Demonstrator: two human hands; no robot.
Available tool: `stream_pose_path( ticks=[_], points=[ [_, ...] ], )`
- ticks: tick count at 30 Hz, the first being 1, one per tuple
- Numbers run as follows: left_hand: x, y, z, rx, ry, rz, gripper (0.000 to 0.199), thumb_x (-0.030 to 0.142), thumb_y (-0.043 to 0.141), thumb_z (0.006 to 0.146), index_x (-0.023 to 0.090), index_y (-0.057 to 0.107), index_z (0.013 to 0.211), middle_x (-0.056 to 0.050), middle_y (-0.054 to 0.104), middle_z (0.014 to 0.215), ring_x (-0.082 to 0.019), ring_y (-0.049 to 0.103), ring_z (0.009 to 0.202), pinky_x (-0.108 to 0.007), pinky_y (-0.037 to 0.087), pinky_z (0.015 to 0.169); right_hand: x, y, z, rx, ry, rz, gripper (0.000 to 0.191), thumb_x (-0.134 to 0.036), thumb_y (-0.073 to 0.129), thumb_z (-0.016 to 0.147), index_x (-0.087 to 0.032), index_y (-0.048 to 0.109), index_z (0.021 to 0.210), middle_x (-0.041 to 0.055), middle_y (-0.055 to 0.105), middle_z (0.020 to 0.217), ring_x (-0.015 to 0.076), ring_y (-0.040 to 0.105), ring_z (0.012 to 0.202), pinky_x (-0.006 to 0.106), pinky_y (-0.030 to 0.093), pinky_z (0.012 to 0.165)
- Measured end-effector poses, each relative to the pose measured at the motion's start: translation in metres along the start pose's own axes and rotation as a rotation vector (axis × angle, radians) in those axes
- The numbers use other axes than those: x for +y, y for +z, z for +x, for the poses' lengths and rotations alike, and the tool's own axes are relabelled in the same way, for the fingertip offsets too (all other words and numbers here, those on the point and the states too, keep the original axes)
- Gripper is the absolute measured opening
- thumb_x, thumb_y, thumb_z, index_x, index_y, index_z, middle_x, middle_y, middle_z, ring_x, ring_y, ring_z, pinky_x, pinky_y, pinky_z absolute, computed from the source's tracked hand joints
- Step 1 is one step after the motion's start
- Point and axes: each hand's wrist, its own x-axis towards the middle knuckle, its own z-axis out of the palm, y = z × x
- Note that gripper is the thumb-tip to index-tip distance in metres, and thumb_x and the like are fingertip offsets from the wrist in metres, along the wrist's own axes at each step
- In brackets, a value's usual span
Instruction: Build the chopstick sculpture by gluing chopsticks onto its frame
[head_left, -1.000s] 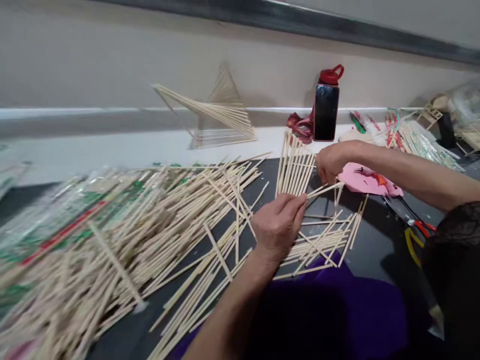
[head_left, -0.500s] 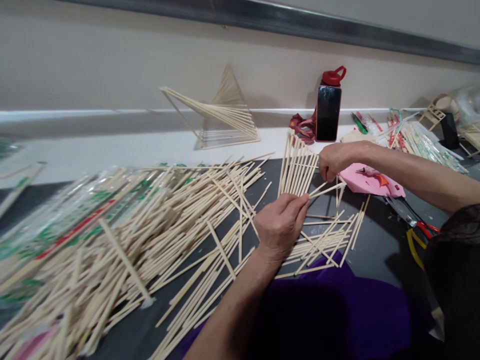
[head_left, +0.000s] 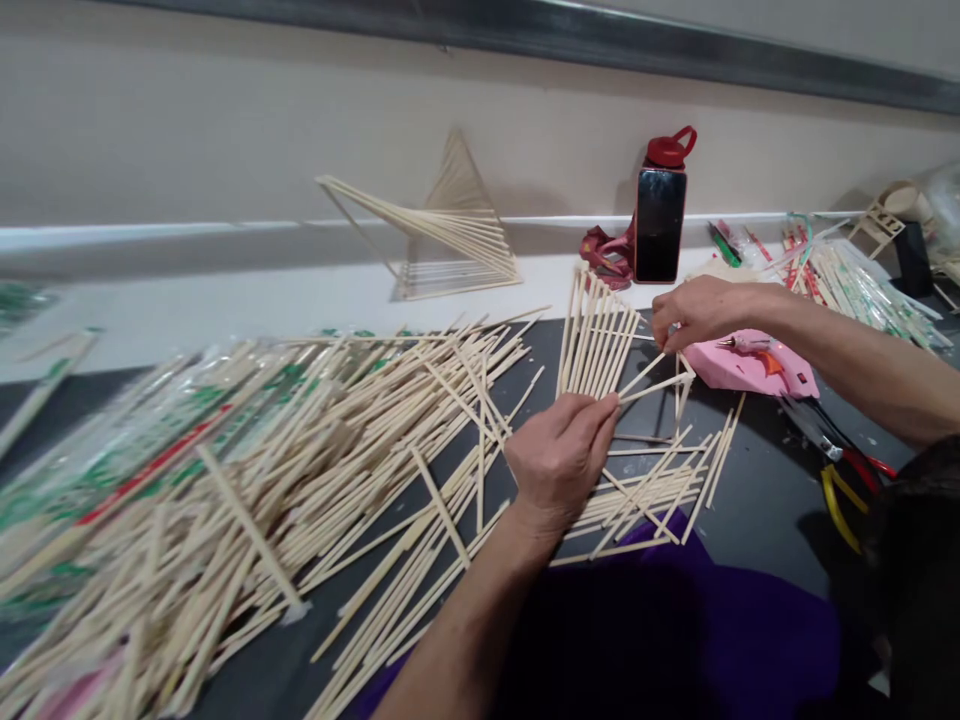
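One fan-shaped stick frame (head_left: 600,340): toward the far edge of the dark counter (head_left: 772,490), right of middle. Left hand (head_left: 562,455): pinching the frame's near corner. Right hand (head_left: 682,312): fingers curled at a stick's end; whether gripping, cannot tell. Pink glue gun (head_left: 776,368): beneath the right forearm (head_left: 840,350). Risks: joints could crack under a twist; loose sticks (head_left: 645,490), nearside, could snag the frame if dragged; a lowered forearm could knock the gun.

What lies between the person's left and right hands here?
Two pale sticks show there in the head view, slanting out from the left hand, one up toward the right hand, with dark tabletop behind and a fan of sticks alongside.
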Motion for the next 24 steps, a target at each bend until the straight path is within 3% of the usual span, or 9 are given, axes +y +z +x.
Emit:
stream_pose_path(
  ticks=[5,9,12,15,24],
  points=[
    [0.0,0.0,-0.001,-0.008,-0.011,-0.02,0.008,0.018,0.069,0.083,0.018,0.07,0.09,0.0,0.07,0.073,-0.01,0.064,0.061,-0.02,0.045,0.054,-0.027,-0.018,0.002,-0.306,0.105,-0.1,0.047,-0.05,0.063,0.077,-0.021,0.051,0.042,-0.0058,0.07,0.06,0.0074,0.068,0.079,0.021,0.05,0.066],
    [-0.001,0.001,-0.003,-0.01,-0.015,-0.017,0.008,0.018,0.069,0.083,0.018,0.07,0.091,0.001,0.07,0.074,-0.01,0.064,0.062,-0.02,0.045,0.054,-0.043,-0.02,0.0,-0.482,0.161,-0.126,0.023,-0.042,0.071,0.075,-0.021,0.071,0.066,-0.0027,0.072,0.074,0.0091,0.064,0.075,0.025,0.05,0.068],
    [-0.001,0.001,-0.004,-0.011,-0.029,-0.014,0.008,0.018,0.068,0.083,0.019,0.07,0.092,0.001,0.071,0.075,-0.01,0.065,0.063,-0.02,0.046,0.055,-0.047,-0.013,-0.004,-0.405,0.145,-0.133,0.009,-0.028,0.071,0.078,-0.02,0.075,0.08,0.0004,0.07,0.08,0.0117,0.061,0.077,0.029,0.05,0.073],
    [-0.002,0.002,-0.005,-0.013,-0.045,-0.035,0.009,0.018,0.068,0.083,0.018,0.07,0.092,0.0,0.07,0.075,-0.01,0.065,0.064,-0.02,0.047,0.056,-0.046,-0.002,-0.008,-0.28,0.125,-0.134,0.006,-0.022,0.069,0.076,-0.022,0.075,0.079,0.0018,0.066,0.082,0.0147,0.06,0.079,0.031,0.048,0.075],
    [-0.002,0.003,-0.007,-0.02,-0.065,-0.067,0.01,0.017,0.068,0.083,0.018,0.07,0.093,-0.001,0.071,0.078,-0.01,0.065,0.065,-0.019,0.047,0.058,-0.037,0.028,-0.024,0.101,0.279,0.139,0.02,-0.021,0.07,0.069,-0.019,0.069,0.089,0.0014,0.07,0.085,0.0169,0.065,0.08,0.033,0.051,0.078]
  ],
)
